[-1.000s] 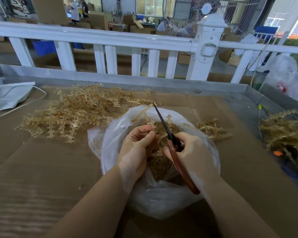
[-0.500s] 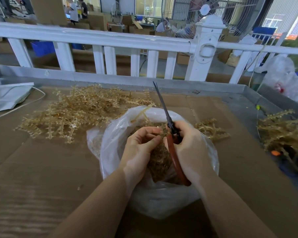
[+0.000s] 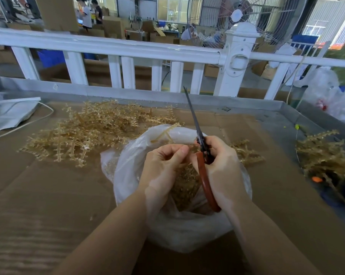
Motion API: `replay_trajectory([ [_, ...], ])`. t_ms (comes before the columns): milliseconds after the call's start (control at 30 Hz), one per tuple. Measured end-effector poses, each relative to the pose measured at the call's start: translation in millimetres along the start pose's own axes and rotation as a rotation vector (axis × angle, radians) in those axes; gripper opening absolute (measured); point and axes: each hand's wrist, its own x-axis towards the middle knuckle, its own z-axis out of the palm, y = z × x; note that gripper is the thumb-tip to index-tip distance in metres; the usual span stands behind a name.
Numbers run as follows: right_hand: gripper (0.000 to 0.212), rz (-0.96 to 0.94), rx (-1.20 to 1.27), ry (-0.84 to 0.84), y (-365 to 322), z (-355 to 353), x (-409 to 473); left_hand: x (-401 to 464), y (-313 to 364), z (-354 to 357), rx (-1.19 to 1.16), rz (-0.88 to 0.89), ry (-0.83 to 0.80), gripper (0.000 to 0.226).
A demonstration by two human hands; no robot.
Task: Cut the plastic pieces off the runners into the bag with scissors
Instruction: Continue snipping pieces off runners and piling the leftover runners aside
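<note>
Fingers of the right hand [image 3: 221,167] curl round the red handles of the scissors [image 3: 199,143], while the left hand [image 3: 163,165] pinches a thin tan runner [image 3: 191,148] between thumb and fingertips, just left of the scissor pivot. Both hands hover over the open clear bag [image 3: 128,167], which holds small tan cut pieces below the fingers. Scissors are long and slim, dark blades together, long axis running from the palm up and away, tips pointing toward the white fence [image 3: 128,48].
</note>
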Motion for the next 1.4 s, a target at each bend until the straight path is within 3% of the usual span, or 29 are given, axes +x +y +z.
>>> replay_trajectory([
  [233,0.025,0.040,0.075,0.033,2.3,-2.4,-0.6,-0.6,5.0,-5.6,0.064,0.016,0.005,0.024],
  [400,0.024,0.069,0.097,0.001,3.4,-4.5,-2.3,0.4,7.8,-4.7,-0.130,-0.138,-0.031,0.025],
  [567,0.020,0.070,0.112,-0.003,4.9,-6.6,-3.1,2.7,17.8,-9.0,-0.183,-0.297,-0.128,0.006],
  [733,0.019,0.000,0.107,-0.059,-2.1,-6.0,-7.2,3.3,18.2,-10.9,0.017,-0.379,-0.174,0.039],
  [800,0.020,-0.034,0.075,-0.094,-4.4,-6.8,-8.8,2.6,19.9,-11.6,0.092,-0.421,-0.215,0.031],
  [867,0.027,-0.040,0.053,-0.095,-5.2,-7.4,-9.7,2.3,23.4,-13.1,0.118,-0.441,-0.224,0.008],
  [900,0.030,-0.022,0.084,-0.086,-4.8,-8.1,-9.1,1.9,25.2,-13.9,0.108,-0.438,-0.219,0.011],
  [1000,0.029,0.059,0.236,-0.041,-3.0,-10.8,-5.0,1.8,28.0,-15.6,0.004,-0.316,-0.154,0.028],
  [1167,0.012,0.238,0.323,-0.009,-2.0,-14.3,2.2,4.4,36.4,-17.4,-0.144,0.002,-0.210,0.025],
  [1200,0.005,0.290,0.368,-0.031,-3.5,-14.1,3.3,3.1,36.8,-16.9,-0.120,0.041,-0.234,0.027],
  [1333,0.023,0.429,0.595,-0.041,-8.4,-12.0,10.9,-5.2,27.9,-13.6,0.070,0.118,-0.306,0.022],
  [1400,0.021,0.478,0.675,-0.011,-8.7,-12.1,14.3,-6.3,23.7,-14.4,0.155,0.128,-0.309,0.018],
])
